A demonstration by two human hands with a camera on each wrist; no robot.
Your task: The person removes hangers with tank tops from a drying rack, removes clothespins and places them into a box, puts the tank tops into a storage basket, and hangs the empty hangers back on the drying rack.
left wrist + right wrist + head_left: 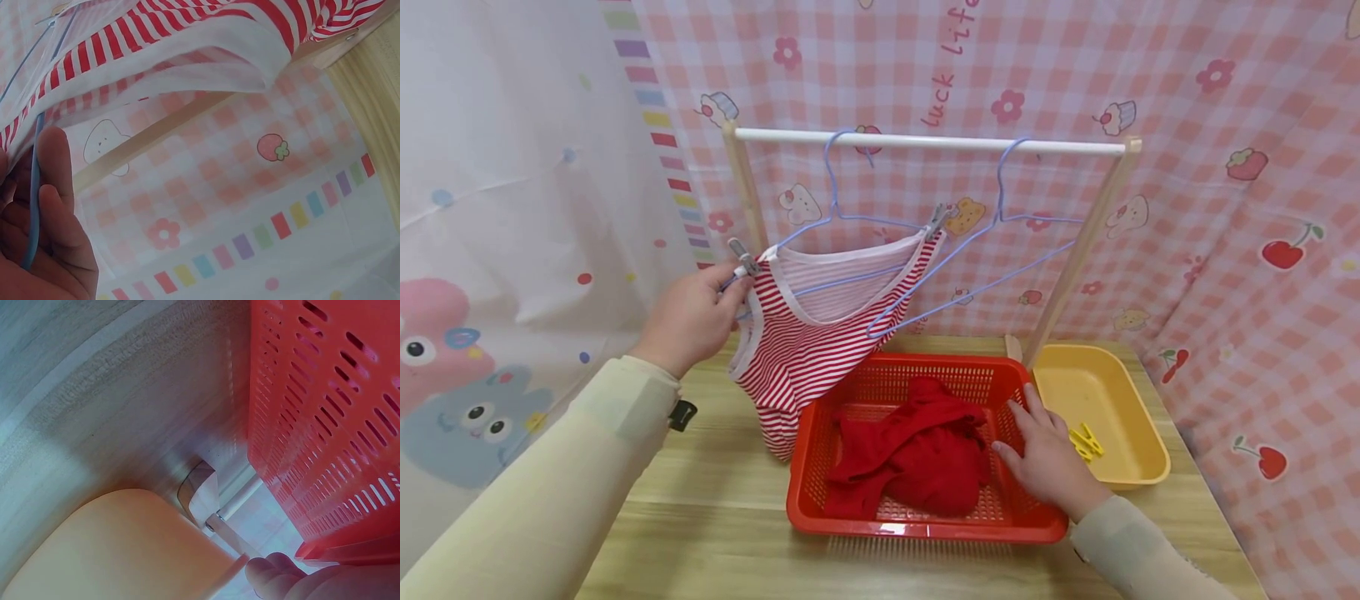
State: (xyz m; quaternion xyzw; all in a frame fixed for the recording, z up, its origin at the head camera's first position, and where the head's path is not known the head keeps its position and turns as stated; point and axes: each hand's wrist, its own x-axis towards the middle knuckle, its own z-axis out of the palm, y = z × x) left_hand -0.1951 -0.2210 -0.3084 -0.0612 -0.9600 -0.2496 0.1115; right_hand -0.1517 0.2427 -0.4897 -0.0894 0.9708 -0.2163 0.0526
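Striped top hangs on the left blue hanger, its lower right part hidden behind the red basket, while the left hand, partly covered, pinches this hanger's left end and the right hand rests spread on the basket's right rim.

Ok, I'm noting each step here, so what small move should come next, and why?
I'd probably ease the left grip off the blue hanger. Its hook already sits over the white rail, and grey clips are at both shoulders of the striped top, so it will likely stay up unaided.
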